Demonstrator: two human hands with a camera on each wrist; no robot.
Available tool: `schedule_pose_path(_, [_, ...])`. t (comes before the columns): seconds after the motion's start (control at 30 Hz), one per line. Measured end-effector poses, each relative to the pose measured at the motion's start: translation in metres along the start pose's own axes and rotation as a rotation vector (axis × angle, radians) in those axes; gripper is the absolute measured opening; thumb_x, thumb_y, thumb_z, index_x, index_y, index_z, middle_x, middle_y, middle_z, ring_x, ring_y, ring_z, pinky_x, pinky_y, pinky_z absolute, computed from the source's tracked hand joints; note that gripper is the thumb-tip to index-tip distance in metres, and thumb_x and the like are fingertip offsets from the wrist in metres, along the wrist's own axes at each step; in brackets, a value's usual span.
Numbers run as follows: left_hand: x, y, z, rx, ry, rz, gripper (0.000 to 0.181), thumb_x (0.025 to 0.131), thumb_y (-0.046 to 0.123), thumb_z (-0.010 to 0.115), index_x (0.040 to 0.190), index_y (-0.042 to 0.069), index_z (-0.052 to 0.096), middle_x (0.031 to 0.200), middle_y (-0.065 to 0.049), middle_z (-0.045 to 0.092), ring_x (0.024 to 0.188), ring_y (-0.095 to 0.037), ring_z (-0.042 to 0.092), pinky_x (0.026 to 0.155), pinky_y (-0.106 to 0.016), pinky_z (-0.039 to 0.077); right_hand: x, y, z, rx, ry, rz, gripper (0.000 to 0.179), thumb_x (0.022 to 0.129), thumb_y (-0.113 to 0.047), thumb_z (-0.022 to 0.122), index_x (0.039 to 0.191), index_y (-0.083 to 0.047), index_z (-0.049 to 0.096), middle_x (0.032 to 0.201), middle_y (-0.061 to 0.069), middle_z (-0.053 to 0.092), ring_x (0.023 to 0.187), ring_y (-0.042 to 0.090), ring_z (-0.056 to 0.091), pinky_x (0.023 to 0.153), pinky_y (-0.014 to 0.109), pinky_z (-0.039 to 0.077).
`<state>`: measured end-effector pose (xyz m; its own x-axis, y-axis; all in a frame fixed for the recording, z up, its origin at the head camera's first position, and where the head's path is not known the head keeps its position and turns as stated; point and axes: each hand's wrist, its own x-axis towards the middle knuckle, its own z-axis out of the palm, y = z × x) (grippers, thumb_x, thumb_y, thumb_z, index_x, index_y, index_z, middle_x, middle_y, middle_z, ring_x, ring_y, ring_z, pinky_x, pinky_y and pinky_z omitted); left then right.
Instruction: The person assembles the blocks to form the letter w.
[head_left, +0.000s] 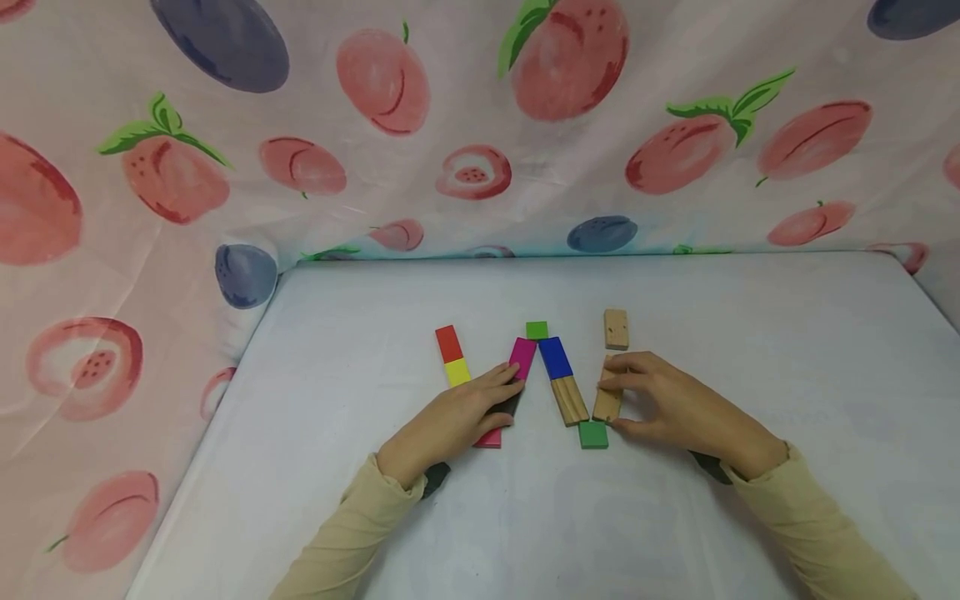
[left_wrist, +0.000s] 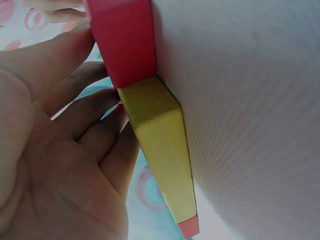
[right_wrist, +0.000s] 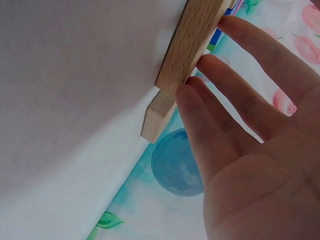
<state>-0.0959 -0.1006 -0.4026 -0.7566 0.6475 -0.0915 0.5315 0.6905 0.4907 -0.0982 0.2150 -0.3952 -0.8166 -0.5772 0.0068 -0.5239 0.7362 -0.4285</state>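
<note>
Small coloured blocks lie end to end in a zigzag on the white table. My left hand (head_left: pixel 457 412) lies over the left part, its fingers fairly straight and touching the magenta block (head_left: pixel 522 357) and the black block (head_left: pixel 508 404). A pink-red block (head_left: pixel 489 440) shows below that hand; a yellow block (left_wrist: pixel 160 145) is beside its fingers in the left wrist view. My right hand (head_left: pixel 660 396) pinches a plain wooden block (head_left: pixel 609 398), with fingers on its upper part and the thumb at its lower end. Another wooden block (head_left: pixel 616 329) lies just beyond it.
A red block (head_left: pixel 449 342) leads the left row. A light green block (head_left: pixel 536 330) tops the middle peak, above a blue block (head_left: pixel 556 358) and a grooved wooden block (head_left: pixel 569 402). A darker green block (head_left: pixel 593 435) sits at the lower bend. Fruit-patterned cloth (head_left: pixel 465 100) hangs behind.
</note>
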Motion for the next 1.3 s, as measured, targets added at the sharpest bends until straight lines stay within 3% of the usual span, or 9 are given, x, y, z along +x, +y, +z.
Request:
schedule_pose_path(0.5, [0.001, -0.002, -0.001, -0.005, -0.003, -0.014, 0.056, 0.098, 0.028, 0.063, 0.149, 0.011, 0.046, 0.160, -0.005, 0.035, 0.150, -0.018, 0.028, 0.116, -0.038, 0.036, 0.002, 0.004, -0.006, 0.023, 0.001, -0.027, 0.049, 0.079, -0.025, 0.085, 0.123, -0.011, 0.071, 0.135, 0.009, 0.057, 0.132, 0.033, 0.047, 0.104, 0.054, 0.047])
schedule_pose_path(0.77, [0.002, -0.001, 0.000, -0.002, -0.003, -0.002, 0.056, 0.098, 0.028, 0.063, 0.149, 0.011, 0.046, 0.159, -0.006, 0.035, 0.150, -0.019, 0.028, 0.115, -0.037, 0.036, 0.004, 0.008, -0.017, 0.056, 0.006, 0.033, 0.050, 0.080, -0.023, 0.084, 0.126, -0.011, 0.068, 0.136, 0.009, 0.056, 0.131, 0.031, 0.047, 0.104, 0.057, 0.046])
schedule_pose_path(1.07, [0.001, -0.001, 0.001, 0.007, -0.010, -0.009, 0.056, 0.098, 0.028, 0.063, 0.149, 0.011, 0.046, 0.159, -0.006, 0.035, 0.149, -0.019, 0.029, 0.115, -0.037, 0.037, 0.017, 0.015, -0.024, 0.050, 0.059, 0.064, 0.048, 0.086, -0.020, 0.078, 0.129, -0.005, 0.064, 0.136, 0.016, 0.054, 0.131, 0.036, 0.046, 0.106, 0.059, 0.043])
schedule_pose_path(1.3, [0.001, -0.001, 0.001, 0.011, -0.013, -0.008, 0.056, 0.098, 0.028, 0.063, 0.149, 0.012, 0.046, 0.160, -0.005, 0.035, 0.150, -0.019, 0.028, 0.114, -0.037, 0.037, 0.027, 0.028, -0.023, 0.027, 0.100, 0.036, 0.047, 0.086, -0.016, 0.078, 0.128, 0.001, 0.063, 0.135, 0.020, 0.054, 0.128, 0.038, 0.048, 0.105, 0.060, 0.043])
